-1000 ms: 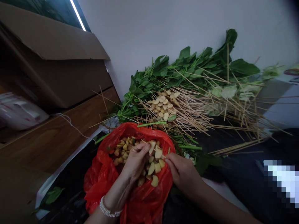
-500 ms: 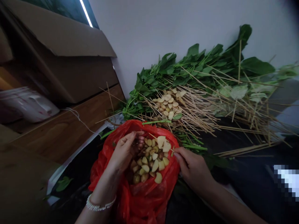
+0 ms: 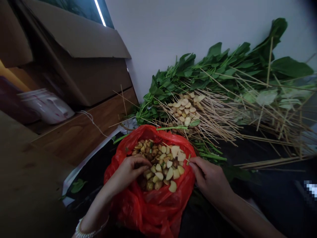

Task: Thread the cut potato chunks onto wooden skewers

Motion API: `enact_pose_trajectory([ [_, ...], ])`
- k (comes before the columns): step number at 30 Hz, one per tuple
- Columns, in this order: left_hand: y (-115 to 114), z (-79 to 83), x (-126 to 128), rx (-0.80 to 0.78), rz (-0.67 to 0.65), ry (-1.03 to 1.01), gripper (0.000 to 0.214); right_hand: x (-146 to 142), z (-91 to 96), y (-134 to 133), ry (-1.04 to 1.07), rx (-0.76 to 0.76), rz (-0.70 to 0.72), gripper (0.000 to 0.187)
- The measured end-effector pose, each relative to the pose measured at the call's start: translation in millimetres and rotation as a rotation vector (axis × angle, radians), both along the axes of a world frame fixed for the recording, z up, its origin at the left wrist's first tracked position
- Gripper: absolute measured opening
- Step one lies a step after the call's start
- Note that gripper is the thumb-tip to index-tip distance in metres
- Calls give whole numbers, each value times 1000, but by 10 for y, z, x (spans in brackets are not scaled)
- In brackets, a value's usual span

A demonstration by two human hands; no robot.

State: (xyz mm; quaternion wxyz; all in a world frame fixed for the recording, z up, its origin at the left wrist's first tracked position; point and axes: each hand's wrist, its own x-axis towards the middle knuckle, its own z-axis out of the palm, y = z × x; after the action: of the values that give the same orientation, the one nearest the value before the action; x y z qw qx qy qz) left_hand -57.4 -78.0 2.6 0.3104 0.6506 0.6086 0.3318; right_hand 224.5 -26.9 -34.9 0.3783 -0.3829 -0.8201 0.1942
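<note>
A red plastic bag [image 3: 153, 211] stands open in front of me, filled with small potato pieces [image 3: 158, 168], some whole and some cut. My left hand [image 3: 132, 170] reaches over its left side with thumb and fingertips drawn together among the pieces; what lies between them is hidden. At the bag's right rim, my right hand [image 3: 209, 175] pinches a thin wooden skewer [image 3: 187, 160]. Pale potato slices [image 3: 178, 152] are threaded on this skewer, above the loose pieces.
Behind the bag lie a pile of loaded skewers [image 3: 218, 115] with potato slices [image 3: 185, 107] at their ends and a heap of leafy greens [image 3: 193, 72]. At left are a cardboard box [image 3: 99, 79] and a white tub [image 3: 49, 105]. Black sheeting [image 3: 267, 185] covers the surface at right.
My left hand has come down from above the bag into the potato pieces, its fingers closing in. The right hand still holds the skewer. The whole view has shifted slightly.
</note>
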Motion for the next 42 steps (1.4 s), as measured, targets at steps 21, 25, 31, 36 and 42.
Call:
enact_pose_trajectory([
  [21, 31, -240, 440, 274, 125, 325, 14, -1, -10, 10, -9, -59, 14, 23],
  [25, -43, -281, 597, 266, -42, 400, 23, 2, 4, 8, -4, -63, 6, 23],
  [31, -107, -265, 665, 204, -156, 371, 15, 4, 9, 8, -13, -49, 12, 23],
  [36, 4, -217, 410, 225, 59, 157, 13, 4, -3, 4, -13, -47, 13, 23],
  [42, 72, -206, -304, 225, 429, 385, 25, 0, -12, -8, -18, -22, 13, 23],
])
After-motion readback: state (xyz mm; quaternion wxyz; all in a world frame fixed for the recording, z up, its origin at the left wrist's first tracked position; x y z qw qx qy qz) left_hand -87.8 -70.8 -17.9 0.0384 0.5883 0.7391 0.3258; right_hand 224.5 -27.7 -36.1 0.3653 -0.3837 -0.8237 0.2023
